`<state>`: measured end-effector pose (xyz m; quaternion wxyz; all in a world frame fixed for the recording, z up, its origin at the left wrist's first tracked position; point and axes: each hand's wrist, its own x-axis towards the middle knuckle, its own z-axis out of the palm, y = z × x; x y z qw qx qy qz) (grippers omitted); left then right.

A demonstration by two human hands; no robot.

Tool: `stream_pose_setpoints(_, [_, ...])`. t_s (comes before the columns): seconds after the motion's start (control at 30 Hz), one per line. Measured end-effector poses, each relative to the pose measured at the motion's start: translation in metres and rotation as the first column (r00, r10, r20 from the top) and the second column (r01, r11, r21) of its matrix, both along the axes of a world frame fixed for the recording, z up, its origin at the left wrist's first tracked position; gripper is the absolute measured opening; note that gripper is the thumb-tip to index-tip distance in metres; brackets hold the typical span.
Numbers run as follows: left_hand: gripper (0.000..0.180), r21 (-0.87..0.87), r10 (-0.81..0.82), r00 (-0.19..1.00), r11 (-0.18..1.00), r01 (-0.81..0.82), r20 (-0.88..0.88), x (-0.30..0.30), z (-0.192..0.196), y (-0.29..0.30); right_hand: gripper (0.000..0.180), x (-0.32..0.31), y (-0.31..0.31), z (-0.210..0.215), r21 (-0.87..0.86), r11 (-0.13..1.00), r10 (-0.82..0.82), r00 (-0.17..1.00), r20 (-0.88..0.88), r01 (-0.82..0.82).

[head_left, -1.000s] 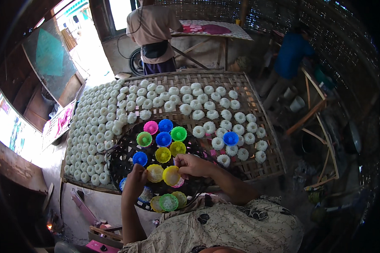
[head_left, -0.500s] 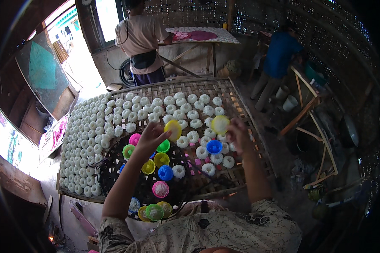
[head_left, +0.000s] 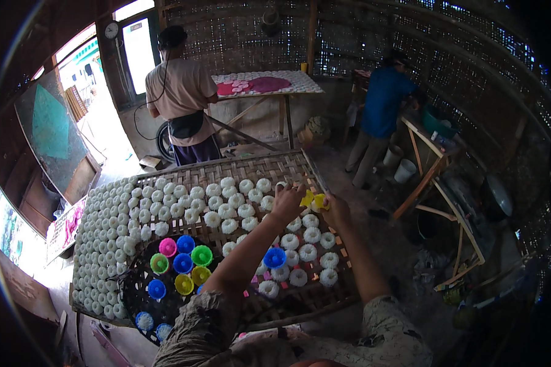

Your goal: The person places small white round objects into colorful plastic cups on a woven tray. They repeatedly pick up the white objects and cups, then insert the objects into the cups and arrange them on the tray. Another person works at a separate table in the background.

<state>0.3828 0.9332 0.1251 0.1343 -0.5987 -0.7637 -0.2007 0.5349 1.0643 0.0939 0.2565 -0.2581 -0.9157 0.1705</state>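
Near the far right part of a woven bamboo tray (head_left: pixel 239 166), my left hand (head_left: pixel 287 202) pinches a small yellow fluted mould (head_left: pixel 307 199). Close beside it, my right hand (head_left: pixel 337 212) grips a second yellow mould (head_left: pixel 319 200). The two moulds are side by side, tipped over just above the tray, and what is under them is hidden. White ring-shaped rice cakes (head_left: pixel 308 252) lie around and below my hands. A blue mould (head_left: pixel 274 257) sits among the cakes to the right of my left forearm.
A dark round basket (head_left: pixel 134 281) at the near left holds pink, green, blue and yellow moulds, a few with white filling. Rows of white cakes (head_left: pixel 104 244) cover the tray's left side. Two people (head_left: pixel 187 92) stand at work beyond, near a table (head_left: pixel 312 87) and a wooden bench (head_left: pixel 428 137).
My hands have come together over the tray's right side, turning over the two yellow moulds, which were held apart before. The view has shifted, and my left forearm now covers part of the basket.
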Motion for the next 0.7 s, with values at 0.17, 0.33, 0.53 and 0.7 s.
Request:
stream_pose_setpoints(0.17, [0.053,0.215,-0.059,0.957,0.977,-0.003,0.284,-0.013,0.023,-0.03,0.032,0.01,-0.001,0.01,-0.048,0.999,0.007,0.939,-0.343,-0.025])
stream_pose_setpoints(0.33, [0.045,0.326,-0.3,0.695,0.94,0.099,0.654,-0.041,0.05,-0.121,0.02,-0.001,-0.062,0.022,-0.507,0.747,0.304,0.899,-0.314,-0.43])
stream_pose_setpoints(0.53, [0.042,0.168,-0.078,0.616,0.982,-0.09,0.784,-0.063,0.071,-0.302,0.017,-0.001,-0.162,0.037,-0.157,0.824,0.567,0.784,0.253,-0.545])
stream_pose_setpoints(0.7, [0.033,0.134,0.072,0.419,0.887,-0.443,0.905,-0.034,0.041,-0.454,0.017,-0.012,-0.183,0.057,-0.29,0.865,0.484,0.835,0.261,-0.41])
